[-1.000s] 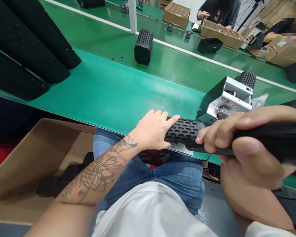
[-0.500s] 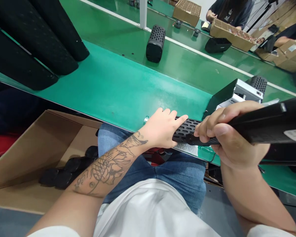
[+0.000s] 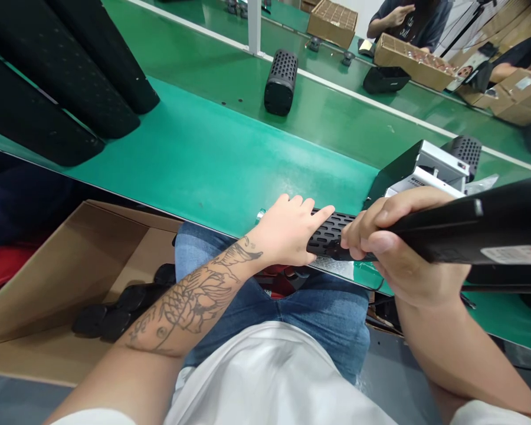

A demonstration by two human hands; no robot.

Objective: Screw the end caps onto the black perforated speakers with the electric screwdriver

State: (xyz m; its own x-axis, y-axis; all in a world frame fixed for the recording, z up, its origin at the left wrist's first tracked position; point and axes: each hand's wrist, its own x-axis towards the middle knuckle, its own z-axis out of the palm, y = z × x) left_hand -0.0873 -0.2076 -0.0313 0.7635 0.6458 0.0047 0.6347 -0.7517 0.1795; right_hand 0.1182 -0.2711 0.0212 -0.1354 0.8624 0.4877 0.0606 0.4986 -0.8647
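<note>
My left hand (image 3: 289, 230) lies across a black perforated housing (image 3: 330, 233) at the near edge of the green table, fingers over its far side and thumb on the near side. The housing's left end is hidden under the hand. My right hand (image 3: 407, 248) is wrapped round the front of a black electric screwdriver (image 3: 491, 221) with a white label. Its thick body runs off the right edge. The front end points down-left at the housing's right part, where my fingers hide the tip, so contact cannot be made out.
Tall black cases (image 3: 71, 71) stand at left. A perforated black speaker (image 3: 281, 82) sits beyond the strip, and a black-and-silver box (image 3: 418, 168) stands by my right hand. Below left, a cardboard carton (image 3: 48, 265) holds black parts. Across the table, people sit by cardboard trays (image 3: 411, 62).
The screwdriver and my right hand have shifted slightly left and down. My left hand stays on the housing. Across the table, a person's hand has risen.
</note>
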